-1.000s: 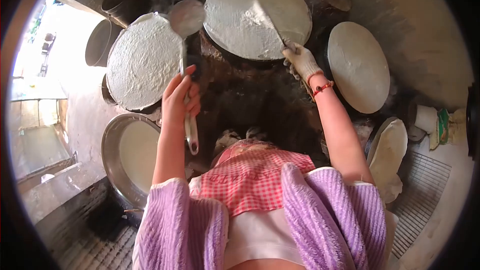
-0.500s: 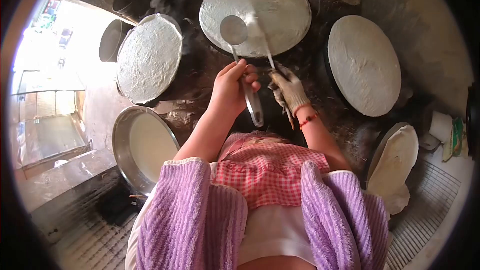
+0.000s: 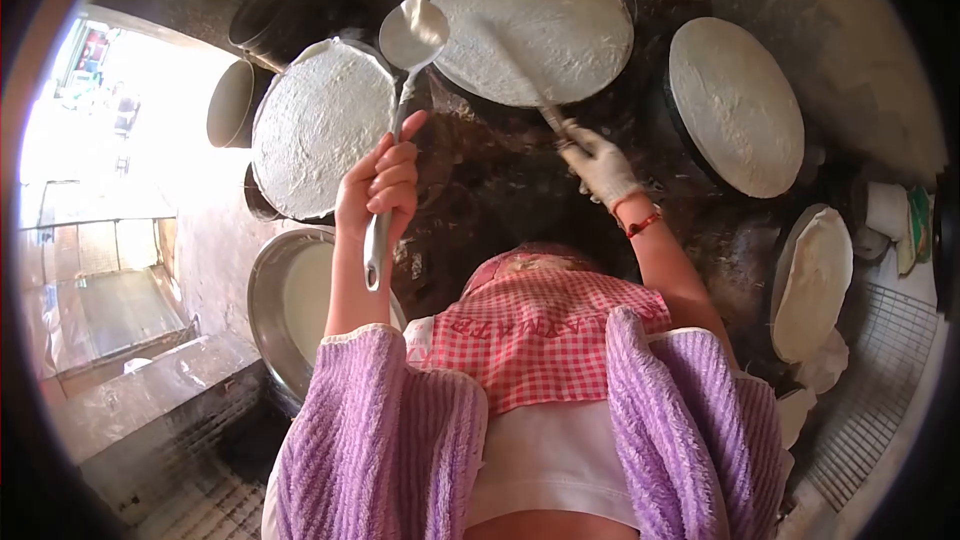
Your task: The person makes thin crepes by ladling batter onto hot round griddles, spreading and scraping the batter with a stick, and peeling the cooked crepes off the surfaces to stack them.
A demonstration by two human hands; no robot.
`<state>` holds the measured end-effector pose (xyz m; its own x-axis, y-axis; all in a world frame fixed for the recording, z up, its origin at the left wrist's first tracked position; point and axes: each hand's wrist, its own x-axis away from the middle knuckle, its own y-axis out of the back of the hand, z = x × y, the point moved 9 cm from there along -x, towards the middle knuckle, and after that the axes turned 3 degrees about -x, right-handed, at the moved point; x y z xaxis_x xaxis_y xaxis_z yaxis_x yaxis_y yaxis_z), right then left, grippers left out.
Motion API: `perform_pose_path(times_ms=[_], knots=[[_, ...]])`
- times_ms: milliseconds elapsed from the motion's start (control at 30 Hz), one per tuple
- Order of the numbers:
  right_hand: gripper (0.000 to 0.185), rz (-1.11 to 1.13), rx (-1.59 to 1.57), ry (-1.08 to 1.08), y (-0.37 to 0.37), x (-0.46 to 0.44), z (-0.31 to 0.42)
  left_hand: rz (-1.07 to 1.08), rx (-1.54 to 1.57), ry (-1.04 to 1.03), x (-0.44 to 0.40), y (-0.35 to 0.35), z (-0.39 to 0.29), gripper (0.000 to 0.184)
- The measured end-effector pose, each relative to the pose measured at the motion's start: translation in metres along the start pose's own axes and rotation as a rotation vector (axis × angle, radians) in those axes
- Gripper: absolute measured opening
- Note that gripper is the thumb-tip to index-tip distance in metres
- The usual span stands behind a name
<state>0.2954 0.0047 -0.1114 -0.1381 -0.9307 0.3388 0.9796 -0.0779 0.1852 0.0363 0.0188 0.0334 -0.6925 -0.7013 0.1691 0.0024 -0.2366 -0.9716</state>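
Note:
My bare left hand (image 3: 382,185) is wrapped round the handle of a metal ladle (image 3: 378,240), raised between two round griddles. White batter (image 3: 428,22) clings to the ladle's bowl, and a blob of it trails above. In a pale work glove, my right hand (image 3: 600,168) grips a long, flat-looking spatula (image 3: 520,68). Its far part is blurred and lies over the top middle griddle (image 3: 570,15), which is covered with a white batter layer. Left of the ladle sits another batter-coated griddle (image 3: 325,130).
A third coated griddle (image 3: 738,105) stands at the right. Below it, a pale thin flatbread (image 3: 815,285) hangs partly over an edge, near a wire rack (image 3: 870,390). A metal basin (image 3: 268,295) of white batter is by my left forearm. Round lids (image 3: 232,105) lean at the left.
My left hand has moved left and turned the ladle upright, now with batter on its bowl. My right hand has shifted slightly right, the spatula now slanting left across the middle griddle.

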Motion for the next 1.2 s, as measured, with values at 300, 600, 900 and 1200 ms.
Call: perform_pose_path(times_ms=[300,600,900,1200], knots=[[0.039,-0.138,-0.006,-0.175,0.004,0.068,-0.007,-0.288,-0.556,0.063,0.031,0.031,-0.040,0.038],[0.051,-0.601,-0.286,0.004,0.133,0.241,-0.031,0.386,-0.456,0.375,0.007,-0.060,0.069,0.061],[0.044,-1.264,-0.726,0.007,0.332,0.446,-0.227,-0.099,-0.108,0.658,-0.083,0.024,0.228,0.052],[0.047,-1.878,-0.917,-0.078,0.471,0.541,-0.369,-0.172,-0.069,0.720,-0.110,0.035,0.349,0.053]])
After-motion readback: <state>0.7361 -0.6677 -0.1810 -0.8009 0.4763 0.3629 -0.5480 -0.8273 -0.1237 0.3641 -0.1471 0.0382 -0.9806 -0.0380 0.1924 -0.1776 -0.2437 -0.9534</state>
